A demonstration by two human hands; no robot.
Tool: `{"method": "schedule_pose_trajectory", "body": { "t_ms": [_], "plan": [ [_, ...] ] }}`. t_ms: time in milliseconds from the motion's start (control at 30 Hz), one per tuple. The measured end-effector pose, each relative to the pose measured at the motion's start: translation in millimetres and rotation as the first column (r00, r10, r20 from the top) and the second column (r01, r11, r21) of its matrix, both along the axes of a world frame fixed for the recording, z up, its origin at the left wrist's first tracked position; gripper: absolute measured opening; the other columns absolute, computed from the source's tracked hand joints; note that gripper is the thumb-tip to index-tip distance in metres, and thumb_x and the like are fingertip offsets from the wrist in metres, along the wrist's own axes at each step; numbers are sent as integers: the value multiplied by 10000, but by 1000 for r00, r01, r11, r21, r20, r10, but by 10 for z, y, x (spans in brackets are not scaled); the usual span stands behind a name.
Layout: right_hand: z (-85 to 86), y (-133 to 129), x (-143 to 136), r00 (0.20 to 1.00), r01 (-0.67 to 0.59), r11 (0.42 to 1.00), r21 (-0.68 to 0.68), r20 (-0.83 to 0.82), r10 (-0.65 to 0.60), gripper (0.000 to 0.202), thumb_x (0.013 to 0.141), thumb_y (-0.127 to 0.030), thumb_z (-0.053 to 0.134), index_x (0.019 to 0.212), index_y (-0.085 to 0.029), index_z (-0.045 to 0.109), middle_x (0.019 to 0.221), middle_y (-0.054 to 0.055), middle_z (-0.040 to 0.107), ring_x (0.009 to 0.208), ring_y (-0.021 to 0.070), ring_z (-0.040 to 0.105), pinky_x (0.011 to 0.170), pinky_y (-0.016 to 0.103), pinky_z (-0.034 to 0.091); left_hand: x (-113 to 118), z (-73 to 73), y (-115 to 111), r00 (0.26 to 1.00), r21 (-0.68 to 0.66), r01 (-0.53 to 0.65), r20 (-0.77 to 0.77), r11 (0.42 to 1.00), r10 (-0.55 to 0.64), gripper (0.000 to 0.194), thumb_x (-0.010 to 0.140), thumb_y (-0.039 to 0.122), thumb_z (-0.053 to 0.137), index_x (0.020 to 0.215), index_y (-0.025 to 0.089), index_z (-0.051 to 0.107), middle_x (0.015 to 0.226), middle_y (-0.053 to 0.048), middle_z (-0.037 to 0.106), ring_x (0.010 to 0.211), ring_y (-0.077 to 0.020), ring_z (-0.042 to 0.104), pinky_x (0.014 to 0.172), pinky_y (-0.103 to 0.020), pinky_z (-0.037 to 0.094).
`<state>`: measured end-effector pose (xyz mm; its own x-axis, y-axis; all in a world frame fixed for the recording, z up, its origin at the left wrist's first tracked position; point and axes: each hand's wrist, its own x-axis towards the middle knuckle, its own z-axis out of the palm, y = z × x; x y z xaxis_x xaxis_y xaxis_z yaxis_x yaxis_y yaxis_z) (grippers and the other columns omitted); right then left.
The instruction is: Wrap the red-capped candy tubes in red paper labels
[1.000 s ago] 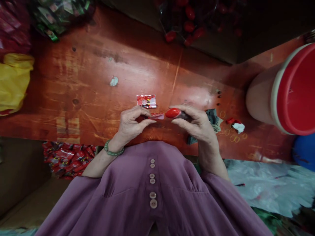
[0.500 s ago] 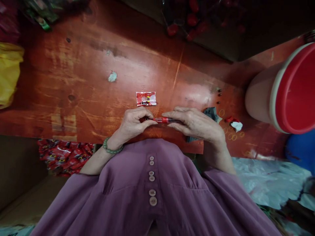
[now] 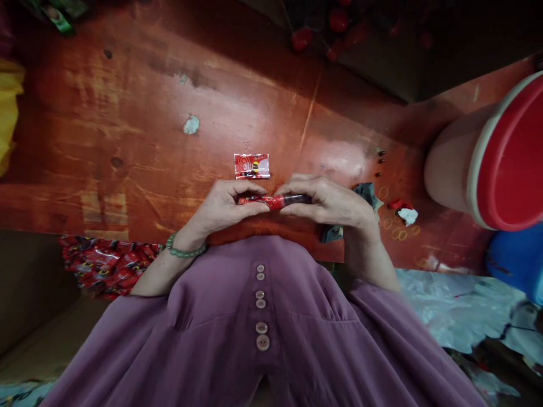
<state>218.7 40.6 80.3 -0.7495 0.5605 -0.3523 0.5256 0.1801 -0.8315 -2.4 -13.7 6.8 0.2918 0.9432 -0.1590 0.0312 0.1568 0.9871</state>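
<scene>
Between my hands is a slim red tube-like item (image 3: 272, 202), lying level, with a printed red wrapper at its left end and a dark right end. My left hand (image 3: 223, 207) pinches the left end between thumb and fingers. On the dark end, the thumb and fingers of my right hand (image 3: 324, 200) are closed; part of it is hidden by them. Just beyond my hands a flat red printed packet (image 3: 251, 167) rests on the orange-red table (image 3: 148, 141). Dark cloth (image 3: 367, 195) lies beside my right wrist.
A white bucket with a red inside or lid (image 3: 511, 164) stands at the right. Yellow rubber bands (image 3: 396, 233) and a white scrap (image 3: 408, 215) lie near it. Many red packets (image 3: 108, 265) fill a cardboard box at lower left. A dark box (image 3: 360, 62) stands at the back.
My hands have come closer together on the red item, and more of its red wrapper and dark end shows. The flat packet stays in place; the view has shifted slightly.
</scene>
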Motion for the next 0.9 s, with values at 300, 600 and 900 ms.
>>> {"method": "schedule_pose_trajectory", "body": {
  "t_ms": [300, 600, 900],
  "plan": [
    [-436, -239, -90, 778, 355, 731, -583, -249, -577, 298, 780, -410, 772, 921, -165, 678, 667, -60, 606, 464, 27, 429, 435, 169, 321, 126, -106, -135, 884, -313, -95, 409, 945, 224, 349, 635, 491, 862, 763, 184, 755, 715, -30, 734, 626, -122, 639, 610, -227, 537],
    [-505, -337, -349, 676, 501, 693, -518, -265, -687, 347, 783, -485, 760, 829, -183, 595, 586, -84, 573, 417, 25, 401, 399, 168, 315, 324, -3, -65, 828, -440, -353, 264, 825, 495, 392, 623, 529, 851, 601, 166, 705, 560, 4, 663, 487, -82, 555, 507, -220, 458],
    [-637, -463, -567, 478, 690, 576, -438, -322, -817, 347, 821, -520, 705, 885, -212, 559, 602, -88, 542, 447, 43, 412, 455, 188, 373, 357, -104, -7, 817, -447, -373, 256, 813, 516, 466, 563, 589, 855, 558, 150, 701, 525, -6, 656, 482, -88, 566, 523, -224, 468]
  ]
}}
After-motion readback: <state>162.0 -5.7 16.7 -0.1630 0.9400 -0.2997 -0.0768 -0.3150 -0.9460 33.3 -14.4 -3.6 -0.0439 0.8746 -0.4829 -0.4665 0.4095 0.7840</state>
